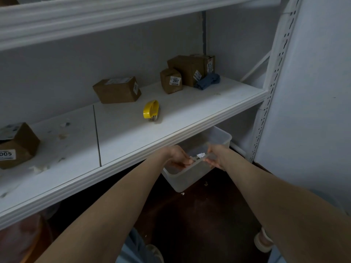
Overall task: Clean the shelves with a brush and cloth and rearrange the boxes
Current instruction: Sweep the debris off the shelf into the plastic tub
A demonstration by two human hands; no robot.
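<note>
Both bare forearms stretch forward and down towards the translucent rectangular plastic tub (182, 180). The left hand (177, 157) curls its fingers over the tub's near rim. The right hand (215, 156) grips the same rim just beside it, knuckles up.

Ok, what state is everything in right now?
plastic bin, lidless, below the shelf
left hand, grips bin rim
right hand, grips bin rim
yellow brush, lying on shelf, unheld
blue cloth, bunched up, unheld
box 2005, tilted
box 2007, upright
shelf, scraps on its left part
</note>
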